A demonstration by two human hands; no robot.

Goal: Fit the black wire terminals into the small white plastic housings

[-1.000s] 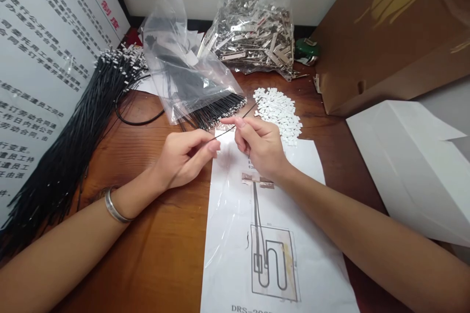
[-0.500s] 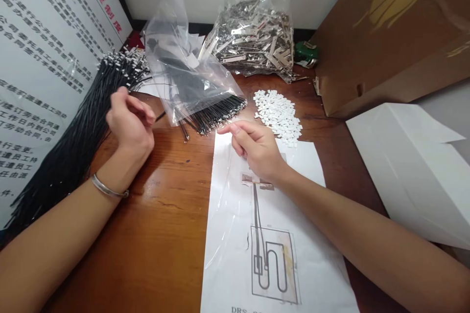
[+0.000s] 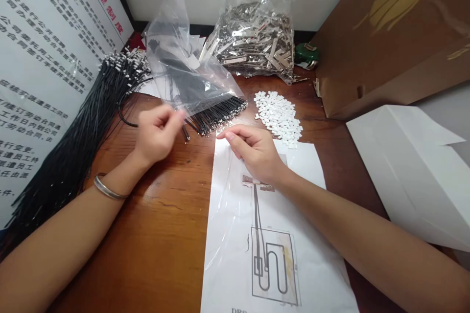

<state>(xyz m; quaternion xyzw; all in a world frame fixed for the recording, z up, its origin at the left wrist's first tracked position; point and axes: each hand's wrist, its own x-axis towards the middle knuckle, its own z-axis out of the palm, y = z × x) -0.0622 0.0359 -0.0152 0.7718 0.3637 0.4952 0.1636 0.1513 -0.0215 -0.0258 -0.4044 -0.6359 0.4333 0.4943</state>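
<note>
My left hand is closed, thumb against the curled fingers, over the bare wood left of the paper. A black wire loops out behind it and runs into the fist. My right hand hovers above the top of a printed drawing sheet, thumb and forefinger pinched; whatever they hold is too small to make out. Just beyond both hands, black wires with metal tips stick out of a clear plastic bag. White plastic connector housings lie heaped past my right hand.
A large bundle of black wires with white ends lies along the printed board at left. At the back stands a bag of metal strips beside a green object. A brown box and white folded card flank the right.
My left hand has moved right and slightly towards me, its fingers now closed in a fist, and the wire loop shows behind it. My right hand has barely shifted.
</note>
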